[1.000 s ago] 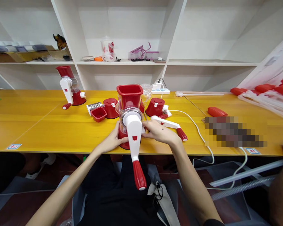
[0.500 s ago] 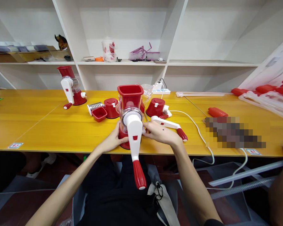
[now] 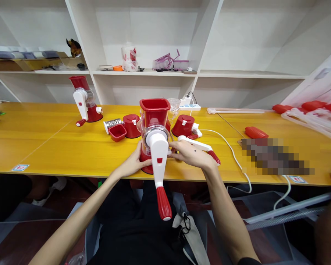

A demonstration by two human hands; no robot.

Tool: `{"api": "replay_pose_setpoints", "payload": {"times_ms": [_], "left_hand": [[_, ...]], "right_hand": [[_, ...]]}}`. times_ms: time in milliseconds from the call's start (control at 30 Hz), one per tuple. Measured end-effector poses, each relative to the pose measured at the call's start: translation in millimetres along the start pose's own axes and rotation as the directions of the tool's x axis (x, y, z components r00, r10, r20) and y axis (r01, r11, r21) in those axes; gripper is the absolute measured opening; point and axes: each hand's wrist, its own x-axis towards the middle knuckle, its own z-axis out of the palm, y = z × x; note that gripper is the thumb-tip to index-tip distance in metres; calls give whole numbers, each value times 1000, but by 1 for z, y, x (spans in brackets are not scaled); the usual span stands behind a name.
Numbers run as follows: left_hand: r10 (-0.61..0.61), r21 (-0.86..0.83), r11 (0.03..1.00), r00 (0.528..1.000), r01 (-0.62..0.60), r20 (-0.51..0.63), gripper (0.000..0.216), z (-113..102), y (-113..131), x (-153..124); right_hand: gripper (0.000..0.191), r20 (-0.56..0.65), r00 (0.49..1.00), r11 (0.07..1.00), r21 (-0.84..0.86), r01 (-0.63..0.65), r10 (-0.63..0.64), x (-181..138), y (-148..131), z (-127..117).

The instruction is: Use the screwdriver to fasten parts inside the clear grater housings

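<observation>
Holding a red and white rotary grater (image 3: 153, 136) from both sides here, right at the near edge of the desk (image 3: 57, 147). The left hand (image 3: 132, 164) is cupped around the red base down low, with the fingers wrapped onto it. The right hand (image 3: 191, 154) has its fingertips pressed on the opposite side of the clear drum housing, so the grater sits squarely between the two hands. Its white crank (image 3: 159, 165) hangs straight down between the wrists, and the red grip dangles past the desk edge over the lap.

Just behind the right hand lies a loose crank handle (image 3: 200, 145), partly hidden by the knuckles, and a bit further back is a red grater base (image 3: 183, 125). A white cable (image 3: 233, 152) runs off to that hand's outer side.

Beyond the left hand there's a small red cup (image 3: 117, 132), a metal grater drum (image 3: 111, 124) and a red lid piece (image 3: 131, 126), bunched up close together. Well past those stands a second assembled grater (image 3: 84, 100).
</observation>
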Motion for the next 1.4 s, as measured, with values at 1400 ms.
{"api": "replay_pose_setpoints", "payload": {"times_ms": [1400], "left_hand": [[-9, 134, 991, 994, 24, -111, 99, 3, 1, 2]], "right_hand": [[42, -88, 996, 999, -25, 29, -31, 4, 2, 3]]}}
